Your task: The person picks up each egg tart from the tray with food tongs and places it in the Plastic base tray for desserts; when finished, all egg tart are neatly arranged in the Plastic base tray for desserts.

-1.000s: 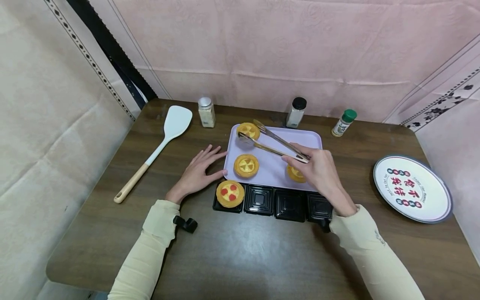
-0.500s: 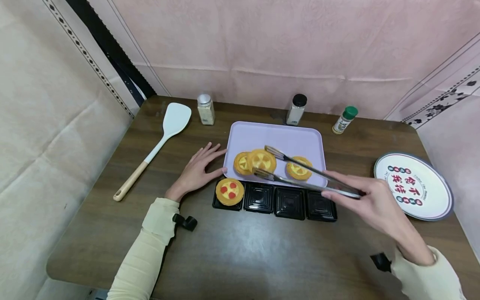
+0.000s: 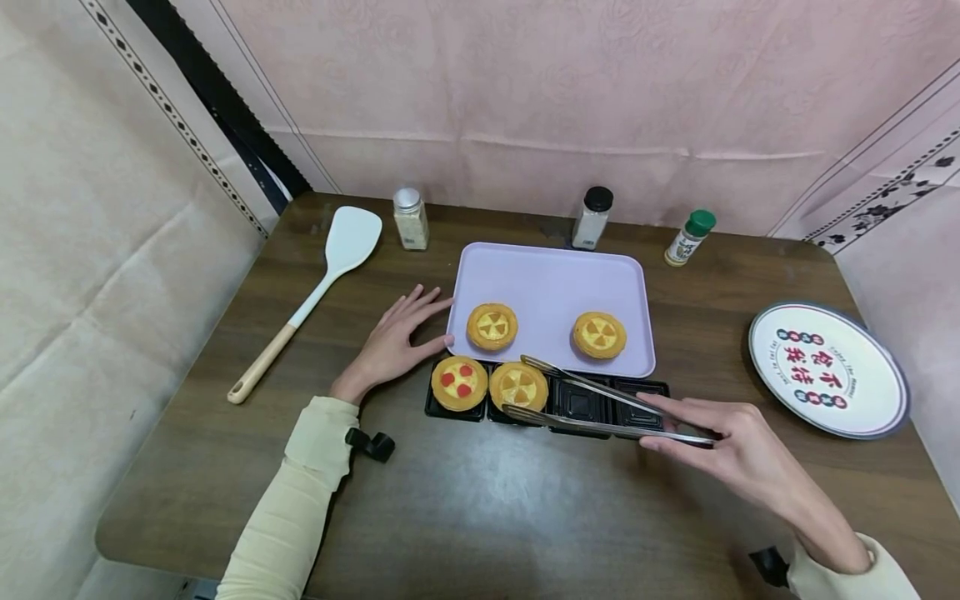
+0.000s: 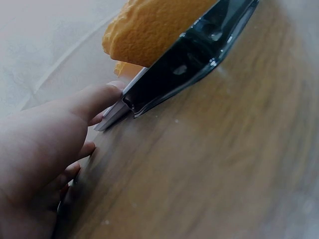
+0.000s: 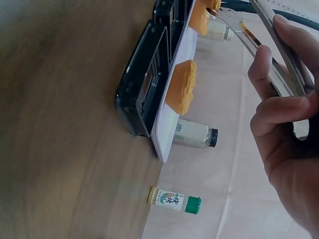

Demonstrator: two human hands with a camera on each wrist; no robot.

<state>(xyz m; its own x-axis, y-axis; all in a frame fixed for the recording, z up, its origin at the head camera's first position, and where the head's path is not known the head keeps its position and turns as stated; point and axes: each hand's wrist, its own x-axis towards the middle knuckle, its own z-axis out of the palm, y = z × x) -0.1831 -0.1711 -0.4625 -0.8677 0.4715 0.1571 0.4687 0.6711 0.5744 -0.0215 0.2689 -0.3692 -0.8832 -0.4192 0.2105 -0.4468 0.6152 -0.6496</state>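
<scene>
My right hand [image 3: 750,458] holds metal tongs [image 3: 600,427], whose tips stand on either side of a yellow-patterned tart [image 3: 517,386]. That tart is at the second compartment from the left of a black sectioned tray [image 3: 581,402]. In the leftmost compartment sits a tart with red spots [image 3: 459,383]. Two more yellow tarts, one at left [image 3: 492,326] and one at right [image 3: 599,335], lie on the lavender tray [image 3: 547,275] behind. My left hand [image 3: 393,346] rests with fingers spread at the lavender tray's left edge; in the left wrist view its thumb [image 4: 99,99] touches the edge.
A white spatula [image 3: 352,242] with a wooden handle lies at left. Along the back stand a silver-capped jar [image 3: 411,221], a black-capped jar [image 3: 592,221] and a green-capped bottle [image 3: 688,240]. A round printed plate [image 3: 873,392] lies at right.
The tongs took a tart from the lavender tray's back left corner and carried it forward to the black tray's second compartment. The right hand moved right and toward the body; the left hand stayed.
</scene>
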